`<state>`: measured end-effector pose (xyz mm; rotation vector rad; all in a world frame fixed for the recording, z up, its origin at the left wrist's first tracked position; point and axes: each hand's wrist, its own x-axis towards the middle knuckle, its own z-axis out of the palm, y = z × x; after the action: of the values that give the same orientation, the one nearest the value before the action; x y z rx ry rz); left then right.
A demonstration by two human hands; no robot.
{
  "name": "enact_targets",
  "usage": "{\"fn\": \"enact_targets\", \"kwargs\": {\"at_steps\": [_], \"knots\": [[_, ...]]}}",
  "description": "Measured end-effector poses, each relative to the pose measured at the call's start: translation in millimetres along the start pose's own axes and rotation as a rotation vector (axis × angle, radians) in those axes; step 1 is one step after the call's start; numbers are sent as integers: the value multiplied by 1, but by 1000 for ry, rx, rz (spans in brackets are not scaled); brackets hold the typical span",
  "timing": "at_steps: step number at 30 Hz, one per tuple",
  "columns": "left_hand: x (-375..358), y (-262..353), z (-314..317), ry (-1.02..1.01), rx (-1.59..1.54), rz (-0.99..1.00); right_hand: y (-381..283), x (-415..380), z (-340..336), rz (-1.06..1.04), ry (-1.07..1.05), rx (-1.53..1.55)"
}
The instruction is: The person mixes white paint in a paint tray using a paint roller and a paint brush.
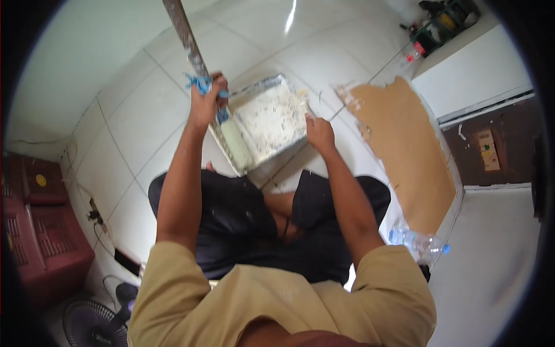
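Observation:
My left hand (209, 99) is closed around the handle end of a paint roller, where a blue strip (199, 84) is tied. A long, paint-spotted pole (186, 36) runs up and away from this hand. The pale roller sleeve (236, 142) lies along the left side of a paint tray (270, 155) whose inside is coated in off-white paint. At the tray's right edge, my right hand (321, 134) grips what looks like a small paintbrush (303, 97), its pale head pointing away from me; its handle is mostly hidden by the fingers.
Brown cardboard (404, 144) lies on the tiles to the right, with a plastic bottle (421, 243) at its near end. A maroon plastic piece of furniture (43, 231) and a fan (92, 324) stand at left. A dark green crate (442, 29) sits at far right.

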<state>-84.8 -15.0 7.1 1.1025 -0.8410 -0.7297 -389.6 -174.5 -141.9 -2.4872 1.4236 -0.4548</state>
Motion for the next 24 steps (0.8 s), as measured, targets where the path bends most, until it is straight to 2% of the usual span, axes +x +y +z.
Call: {"fn": "enact_targets", "kwargs": {"at_steps": [1,2,4,6,7,8,10,12,14,15,16,18,19,20,23,24], "knots": [[6,-13,-19,-102,-54,-65,-34,1,-40,75,113,163],[3,-13,-19,-77,-64,-65,-62,-8,-85,163,143,400],[-1,-4,-12,-42,-89,-86,-27,-8,-42,-17,287,216],[-5,2,-8,27,-72,-79,2,-7,-3,122,-272,-108],[-4,-1,-12,-3,-90,-86,-11,-11,-17,113,-93,-21],[-1,-3,-14,-23,-113,-90,-22,0,-31,99,-83,-21],[-6,2,-11,26,-87,-96,-36,-6,-51,87,195,180],[-3,2,-11,-20,-109,-78,-38,-11,-63,91,217,198],[-1,2,-15,-66,-122,-59,-46,-7,-74,101,396,424],[-3,0,-13,-44,-114,-54,-49,-8,-79,121,405,483],[-4,2,-11,-28,-108,-50,-33,-2,-56,123,403,486],[-2,-3,-10,-33,-101,-58,22,6,9,-31,44,-54],[-2,-5,-9,-26,-115,-76,-2,-5,-9,184,-242,-172],[-1,-4,-11,-17,-127,-88,-12,-12,-19,183,-239,-176],[1,-1,-11,0,-71,-43,-36,-2,-57,148,264,168],[-4,-1,-13,13,-43,-56,-41,0,-69,123,350,204]]}}
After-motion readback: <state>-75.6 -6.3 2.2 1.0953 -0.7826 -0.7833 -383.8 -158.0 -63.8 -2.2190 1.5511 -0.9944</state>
